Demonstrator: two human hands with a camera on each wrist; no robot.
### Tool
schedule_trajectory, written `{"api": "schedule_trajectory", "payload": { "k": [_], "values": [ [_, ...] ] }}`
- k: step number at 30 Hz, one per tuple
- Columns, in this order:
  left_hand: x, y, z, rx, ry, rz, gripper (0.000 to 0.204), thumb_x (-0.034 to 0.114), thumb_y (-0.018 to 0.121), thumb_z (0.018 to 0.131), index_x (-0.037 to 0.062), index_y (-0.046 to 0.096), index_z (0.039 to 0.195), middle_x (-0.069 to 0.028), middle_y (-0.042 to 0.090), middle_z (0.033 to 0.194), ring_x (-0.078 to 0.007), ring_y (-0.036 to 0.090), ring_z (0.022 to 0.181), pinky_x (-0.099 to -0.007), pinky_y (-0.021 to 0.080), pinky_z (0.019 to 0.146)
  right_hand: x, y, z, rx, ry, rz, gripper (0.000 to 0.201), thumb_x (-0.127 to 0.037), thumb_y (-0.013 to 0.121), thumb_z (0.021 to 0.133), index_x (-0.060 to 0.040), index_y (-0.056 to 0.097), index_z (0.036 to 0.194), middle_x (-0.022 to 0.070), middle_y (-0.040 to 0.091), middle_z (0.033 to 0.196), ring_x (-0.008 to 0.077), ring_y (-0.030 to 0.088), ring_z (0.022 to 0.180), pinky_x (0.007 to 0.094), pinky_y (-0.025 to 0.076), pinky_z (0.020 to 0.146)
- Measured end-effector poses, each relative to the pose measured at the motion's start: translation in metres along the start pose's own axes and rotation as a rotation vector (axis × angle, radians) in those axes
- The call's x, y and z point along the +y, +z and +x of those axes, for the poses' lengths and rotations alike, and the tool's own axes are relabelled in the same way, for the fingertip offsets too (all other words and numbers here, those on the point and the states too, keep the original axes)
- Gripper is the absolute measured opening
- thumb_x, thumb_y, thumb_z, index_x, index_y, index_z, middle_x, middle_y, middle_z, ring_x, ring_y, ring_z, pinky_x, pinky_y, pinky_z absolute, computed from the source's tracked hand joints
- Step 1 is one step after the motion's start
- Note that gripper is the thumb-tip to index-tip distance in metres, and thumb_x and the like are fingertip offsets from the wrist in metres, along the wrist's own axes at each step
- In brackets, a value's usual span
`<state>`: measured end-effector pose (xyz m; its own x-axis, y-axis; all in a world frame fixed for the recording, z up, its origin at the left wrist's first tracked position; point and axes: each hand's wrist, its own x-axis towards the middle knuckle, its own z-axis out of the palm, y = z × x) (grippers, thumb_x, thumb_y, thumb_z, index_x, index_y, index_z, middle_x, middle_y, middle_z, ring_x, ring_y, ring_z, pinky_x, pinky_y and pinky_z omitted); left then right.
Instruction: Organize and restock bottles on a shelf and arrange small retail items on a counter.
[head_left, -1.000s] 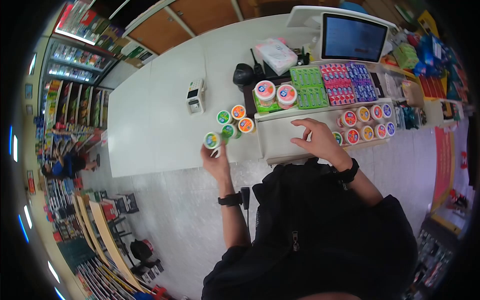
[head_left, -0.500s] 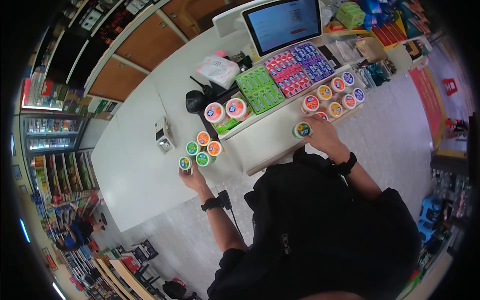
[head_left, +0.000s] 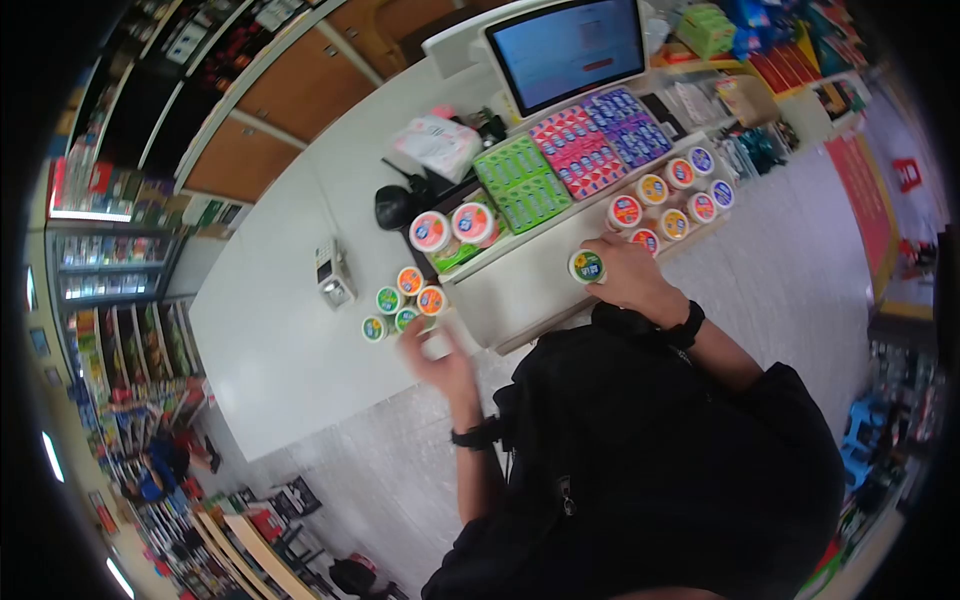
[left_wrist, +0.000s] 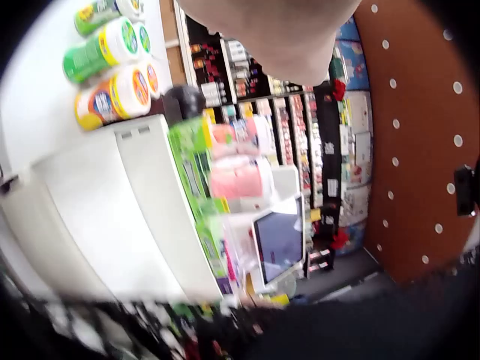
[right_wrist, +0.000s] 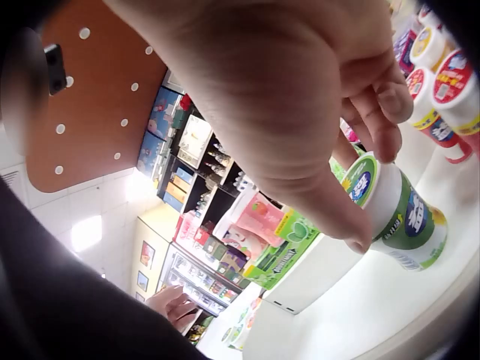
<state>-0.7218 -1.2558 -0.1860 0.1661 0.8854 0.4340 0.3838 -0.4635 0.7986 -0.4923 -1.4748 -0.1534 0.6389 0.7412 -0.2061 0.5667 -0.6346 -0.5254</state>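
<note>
My right hand (head_left: 636, 276) grips a green-and-white chewing gum tub (head_left: 586, 266) by its lid, thumb on one side and fingers on the other. In the right wrist view the tub (right_wrist: 416, 225) is tilted over the white ledge. My left hand (head_left: 440, 366), blurred, has its fingers loosely bent and holds nothing. It is beside a cluster of gum tubs on the counter: green-lidded ones (head_left: 375, 328) and orange-lidded ones (head_left: 431, 300). In the left wrist view, these green tubs (left_wrist: 101, 51) and orange tubs (left_wrist: 112, 97) stand upright.
Several red, yellow and purple gum tubs (head_left: 675, 224) stand at the ledge's right end. Behind the ledge lie gum boxes (head_left: 523, 183), two pink tubs (head_left: 472, 222) and a screen (head_left: 568, 55). A payment terminal (head_left: 333, 275) stands on the white counter (head_left: 270, 350).
My left hand has let go of a green tub at the cluster and drawn back to the right. My right hand, reaching over the ledge bare earlier, now carries a green tub leftward. The view has turned.
</note>
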Motion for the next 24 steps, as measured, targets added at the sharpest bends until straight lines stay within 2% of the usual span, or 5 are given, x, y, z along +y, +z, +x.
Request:
{"api": "schedule_trajectory", "payload": {
  "k": [2, 4, 10, 14, 24],
  "values": [
    [0.038, 0.021, -0.023, -0.490, 0.040, -0.141, 0.052, 0.010, 0.077, 0.081, -0.0018, 0.055, 0.126, -0.0102, 0.062, 0.119, -0.0188, 0.061, 0.090, -0.0322, 0.051, 0.074, -0.021, -0.004, 0.011, -0.030, -0.088, 0.019, 0.055, -0.020, 0.079, 0.068, -0.0064, 0.062, 0.118, 0.0143, 0.062, 0.108, 0.0353, 0.063, 0.100, 0.0441, 0.052, 0.086],
    [0.040, 0.032, -0.028, -0.663, 0.041, -0.167, 0.065, 0.015, 0.082, 0.076, 0.0025, 0.053, 0.133, -0.0113, 0.063, 0.122, -0.0201, 0.062, 0.091, -0.0321, 0.052, 0.072, -0.029, -0.009, 0.009, 0.023, -0.168, 0.068, 0.050, -0.021, 0.079, 0.068, -0.0074, 0.064, 0.114, 0.0144, 0.063, 0.104, 0.0367, 0.064, 0.094, 0.0442, 0.052, 0.080],
    [0.065, 0.023, -0.019, -0.853, 0.155, -0.105, 0.069, 0.022, 0.083, 0.073, 0.0054, 0.054, 0.133, -0.0160, 0.063, 0.115, -0.0313, 0.066, 0.094, -0.0400, 0.054, 0.081, -0.081, -0.018, 0.022, -0.161, -0.364, 0.251, 0.055, -0.021, 0.083, 0.066, -0.0058, 0.065, 0.116, 0.0122, 0.063, 0.096, 0.0271, 0.063, 0.078, 0.0364, 0.052, 0.072],
    [0.051, 0.011, -0.021, -0.739, 0.059, -0.058, 0.065, 0.020, 0.083, 0.073, 0.0041, 0.056, 0.129, -0.0161, 0.064, 0.112, -0.0305, 0.067, 0.092, -0.0389, 0.054, 0.081, -0.101, -0.008, 0.027, -0.207, -0.443, 0.266, 0.053, -0.024, 0.080, 0.070, -0.0062, 0.064, 0.118, 0.0133, 0.065, 0.103, 0.0317, 0.065, 0.087, 0.0411, 0.052, 0.078],
    [-0.043, -0.024, -0.032, 0.079, -0.325, 0.038, 0.062, 0.018, 0.083, 0.078, -0.0021, 0.051, 0.127, -0.0127, 0.064, 0.107, -0.0193, 0.064, 0.093, -0.0341, 0.052, 0.081, -0.071, -0.002, 0.030, -0.152, -0.219, 0.383, 0.046, -0.026, 0.079, 0.077, -0.0039, 0.067, 0.116, 0.0110, 0.068, 0.102, 0.0201, 0.063, 0.067, 0.0329, 0.052, 0.067]
  ]
}}
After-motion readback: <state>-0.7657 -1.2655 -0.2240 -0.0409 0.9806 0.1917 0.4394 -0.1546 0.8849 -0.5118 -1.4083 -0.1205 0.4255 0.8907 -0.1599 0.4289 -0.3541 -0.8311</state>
